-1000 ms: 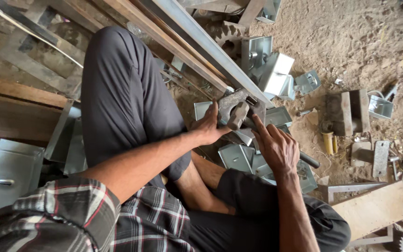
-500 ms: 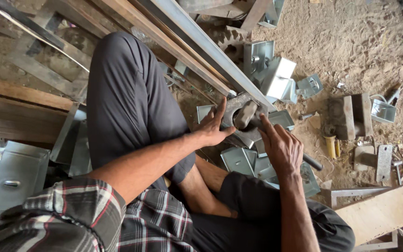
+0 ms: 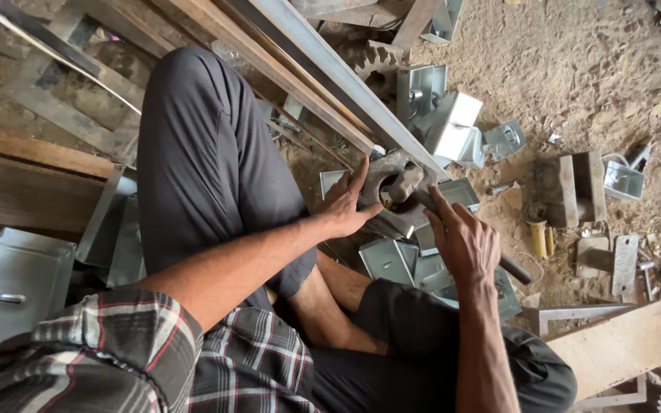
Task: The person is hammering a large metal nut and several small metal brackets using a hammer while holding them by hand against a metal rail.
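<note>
Under left hand (image 3: 343,206), spread flat, a metal block (image 3: 392,218) is steadied; right hand (image 3: 464,243) grips hammer (image 3: 409,183) w/ head resting on it.

One head-worn camera looks steeply down, close over the sandy floor (image 3: 575,76).

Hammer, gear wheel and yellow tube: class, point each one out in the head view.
hammer (image 3: 405,183): head view, on its metal head, above the dark block.
gear wheel (image 3: 372,60): head view, on its toothed rim, beside the long steel bar.
yellow tube (image 3: 538,239): head view, mid-length, lying on the sand.
</note>
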